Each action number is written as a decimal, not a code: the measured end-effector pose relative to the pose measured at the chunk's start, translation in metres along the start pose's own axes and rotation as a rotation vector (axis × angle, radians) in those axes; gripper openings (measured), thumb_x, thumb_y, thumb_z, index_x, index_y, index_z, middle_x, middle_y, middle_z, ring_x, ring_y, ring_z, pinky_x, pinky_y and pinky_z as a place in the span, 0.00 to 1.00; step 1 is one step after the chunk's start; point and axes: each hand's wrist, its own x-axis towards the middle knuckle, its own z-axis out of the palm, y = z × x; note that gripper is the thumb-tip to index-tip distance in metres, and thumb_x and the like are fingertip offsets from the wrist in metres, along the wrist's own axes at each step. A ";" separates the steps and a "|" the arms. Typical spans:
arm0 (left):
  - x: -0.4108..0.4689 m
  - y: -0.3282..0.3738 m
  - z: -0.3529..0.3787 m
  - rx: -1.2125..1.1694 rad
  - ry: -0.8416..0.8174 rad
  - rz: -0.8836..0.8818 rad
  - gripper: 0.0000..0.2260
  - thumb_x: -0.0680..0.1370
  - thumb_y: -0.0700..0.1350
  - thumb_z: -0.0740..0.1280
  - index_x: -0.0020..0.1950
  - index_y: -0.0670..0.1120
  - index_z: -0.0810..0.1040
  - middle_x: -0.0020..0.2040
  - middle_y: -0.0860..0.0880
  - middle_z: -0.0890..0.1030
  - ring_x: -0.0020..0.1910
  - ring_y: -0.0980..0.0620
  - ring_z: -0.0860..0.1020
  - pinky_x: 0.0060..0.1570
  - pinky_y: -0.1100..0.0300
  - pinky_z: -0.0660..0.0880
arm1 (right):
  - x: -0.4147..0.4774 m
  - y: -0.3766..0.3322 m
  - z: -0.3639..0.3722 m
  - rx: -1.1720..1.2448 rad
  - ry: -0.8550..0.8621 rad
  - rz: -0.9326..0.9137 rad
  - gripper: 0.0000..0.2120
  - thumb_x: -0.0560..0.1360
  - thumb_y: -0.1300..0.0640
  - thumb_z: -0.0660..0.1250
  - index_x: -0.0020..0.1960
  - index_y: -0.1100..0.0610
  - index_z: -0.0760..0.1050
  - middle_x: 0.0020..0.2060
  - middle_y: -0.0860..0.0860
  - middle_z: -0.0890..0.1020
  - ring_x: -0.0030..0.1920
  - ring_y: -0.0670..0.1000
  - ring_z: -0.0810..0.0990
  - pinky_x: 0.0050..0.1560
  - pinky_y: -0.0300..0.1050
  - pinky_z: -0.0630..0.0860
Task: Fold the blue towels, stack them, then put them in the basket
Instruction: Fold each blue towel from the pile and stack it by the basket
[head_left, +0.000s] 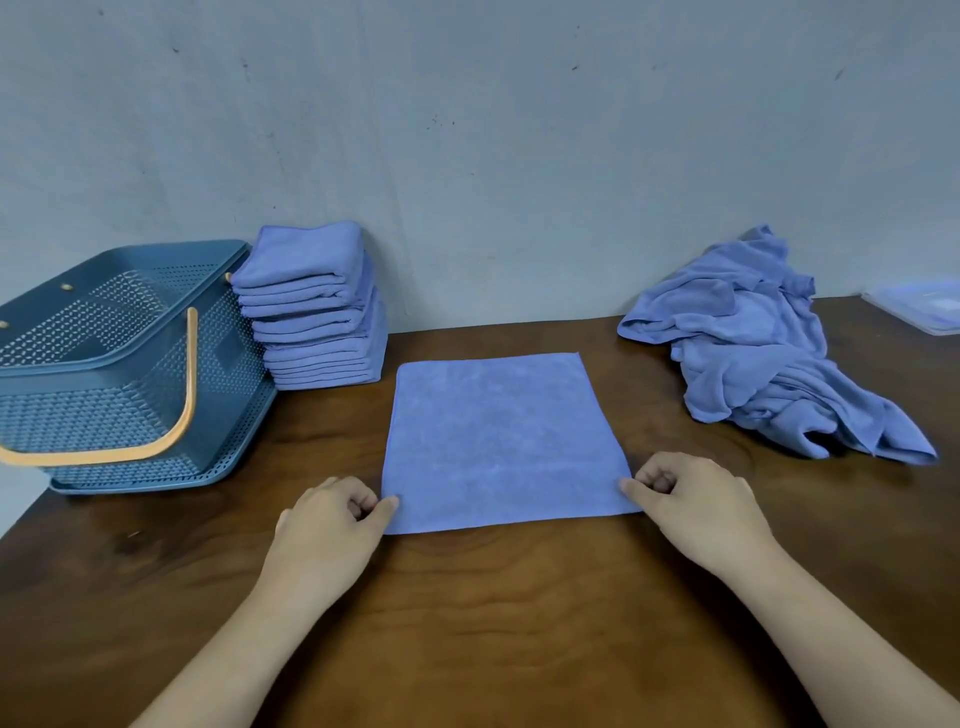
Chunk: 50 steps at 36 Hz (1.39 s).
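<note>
Nearest the camera, both bare forearms reached out over the brown wooden table. The left hand pinched the near left corner of a flat blue towel between thumb and curled fingers, and the right hand pinched the near right corner the same way, so each hand was closed on the cloth rather than resting free.

The towel lay spread in a single layer in the middle of the table, smooth and close to square (so it had no clear long axis). Its near edge ran left to right between the two hands and its side edges pointed away toward the wall; the sheet looked turned very slightly, the near edge sloping a little up to the right.

Farther back on the left stood a neat stack of folded towels against the wall, touching the blue basket with its orange handle; the basket looked empty as far as its inside showed. At the far right sat a crumpled heap of unfolded towels.

By my reading the task was well past the start: many towels folded and stacked, one just being begun, several left in the heap, and nothing yet in the basket.
</note>
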 end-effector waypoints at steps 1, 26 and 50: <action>0.000 -0.001 -0.001 -0.006 -0.002 0.007 0.15 0.80 0.62 0.69 0.40 0.53 0.79 0.43 0.56 0.78 0.44 0.57 0.76 0.57 0.46 0.75 | 0.000 0.001 -0.001 0.023 -0.005 -0.004 0.13 0.77 0.37 0.70 0.38 0.42 0.78 0.33 0.40 0.81 0.42 0.45 0.79 0.55 0.55 0.76; 0.046 0.054 0.056 0.250 -0.311 0.597 0.24 0.88 0.59 0.50 0.85 0.62 0.57 0.85 0.61 0.55 0.85 0.57 0.50 0.82 0.57 0.47 | 0.045 -0.066 0.062 -0.139 -0.149 -0.443 0.23 0.87 0.47 0.57 0.81 0.47 0.67 0.80 0.46 0.68 0.80 0.50 0.64 0.78 0.51 0.63; 0.043 0.055 0.032 0.233 -0.292 0.529 0.33 0.80 0.76 0.50 0.83 0.65 0.60 0.84 0.62 0.57 0.84 0.56 0.52 0.82 0.50 0.52 | 0.023 -0.062 0.040 -0.433 -0.265 -0.440 0.37 0.78 0.22 0.44 0.84 0.34 0.47 0.86 0.45 0.47 0.85 0.55 0.43 0.83 0.59 0.46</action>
